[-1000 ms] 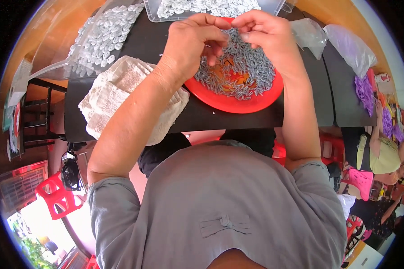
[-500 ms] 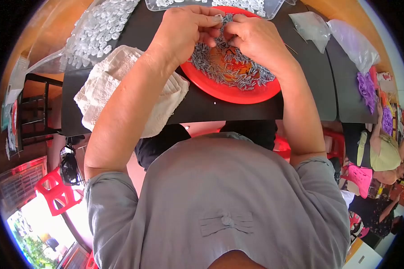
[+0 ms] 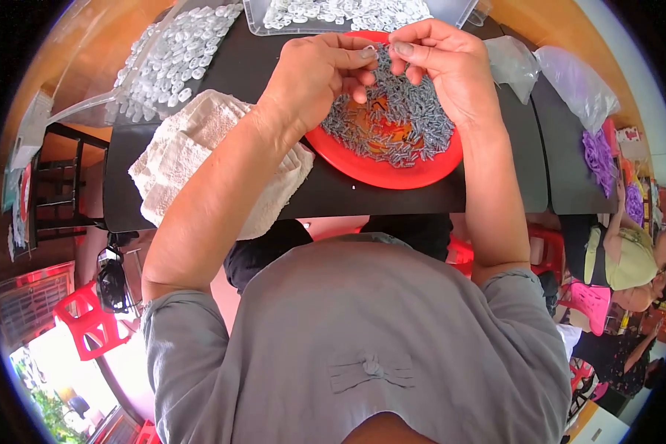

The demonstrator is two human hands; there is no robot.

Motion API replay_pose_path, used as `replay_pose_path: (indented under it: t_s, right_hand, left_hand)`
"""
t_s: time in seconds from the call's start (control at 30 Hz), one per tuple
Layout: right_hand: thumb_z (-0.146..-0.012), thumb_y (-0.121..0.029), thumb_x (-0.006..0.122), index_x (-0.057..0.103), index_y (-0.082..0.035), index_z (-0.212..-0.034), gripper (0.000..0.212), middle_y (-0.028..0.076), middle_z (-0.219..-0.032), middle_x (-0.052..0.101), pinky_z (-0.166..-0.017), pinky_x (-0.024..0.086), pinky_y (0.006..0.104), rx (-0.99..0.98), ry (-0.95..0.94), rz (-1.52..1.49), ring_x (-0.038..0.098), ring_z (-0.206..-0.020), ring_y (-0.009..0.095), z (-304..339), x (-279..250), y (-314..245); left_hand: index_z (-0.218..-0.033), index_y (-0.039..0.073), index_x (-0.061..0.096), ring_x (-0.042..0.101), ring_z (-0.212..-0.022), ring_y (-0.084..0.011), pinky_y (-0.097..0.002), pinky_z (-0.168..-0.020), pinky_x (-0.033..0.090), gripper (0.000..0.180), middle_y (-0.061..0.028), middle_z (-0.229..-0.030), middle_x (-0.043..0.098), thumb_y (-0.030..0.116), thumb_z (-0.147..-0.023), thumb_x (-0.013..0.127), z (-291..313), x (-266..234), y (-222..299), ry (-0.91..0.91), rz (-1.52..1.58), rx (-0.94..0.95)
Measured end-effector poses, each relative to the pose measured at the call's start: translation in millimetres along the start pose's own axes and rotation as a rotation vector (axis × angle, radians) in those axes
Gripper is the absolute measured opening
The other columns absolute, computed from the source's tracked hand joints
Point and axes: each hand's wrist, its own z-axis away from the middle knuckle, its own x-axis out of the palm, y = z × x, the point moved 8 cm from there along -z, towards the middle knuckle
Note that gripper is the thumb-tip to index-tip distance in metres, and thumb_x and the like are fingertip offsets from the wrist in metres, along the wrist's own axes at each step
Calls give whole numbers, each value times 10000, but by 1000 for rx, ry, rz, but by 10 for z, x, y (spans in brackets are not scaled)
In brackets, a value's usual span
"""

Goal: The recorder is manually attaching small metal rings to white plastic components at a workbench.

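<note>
Red plastic plate sits on the black table, heaped with small grey pieces. Both hands hover over the heap, fingertips nearly meeting. The left hand curls its fingers inward, thumb and forefinger pinched on something too small to tell. The right hand pinches likewise, its fingertips just beside the left's. A white towel lies left of the plate, under the left forearm. Behind it sits a bag of clear pieces, and a clear tray of white pieces stands beyond the plate. Purple pieces lie far right.
</note>
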Motion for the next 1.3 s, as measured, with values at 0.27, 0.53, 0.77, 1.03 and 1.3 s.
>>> replay_pose_path:
  t_s: [0.27,0.53,0.77,1.03,1.3]
  right_hand:
    - [-862,-21,629,676,39,-975,136,65,-823,657,-597,420,212,-51,55,-84,591,-696,107,9,46,15]
    - [-869,-71,649,687,2,-954,119,20,-779,644,-589,415,199,-101,112,128,533,-669,65,58,85,-45]
    - [-902,-118,627,670,-31,-946,106,-17,-780,630,-582,438,197,-246,149,378,543,-697,42,82,118,-99]
    - [-910,-123,621,652,-30,-933,101,-24,-766,617,-560,436,194,-344,132,493,536,-691,33,109,165,-169]
    - [-901,-91,622,652,-24,-929,79,-25,-729,610,-535,411,190,-258,165,529,520,-641,31,117,258,-179]
  left_hand:
    - [-1049,-84,591,599,-691,-152,-261,-566,480,190,-94,-843,629,56,-920,586,58,76,72,13,-11,56]
    - [-925,-87,640,591,-572,-146,-260,-475,473,126,-108,-751,645,14,-849,645,64,22,161,97,1,198]
    - [-893,-56,655,563,-518,-108,-234,-435,457,86,-79,-711,642,4,-835,633,137,55,281,160,-108,335]
    - [-885,-45,666,554,-517,-77,-214,-419,448,82,-64,-711,640,13,-834,640,189,49,321,206,-219,370]
    - [-889,-44,673,543,-555,-72,-214,-451,430,82,-52,-718,631,-3,-825,642,232,33,335,290,-337,453]
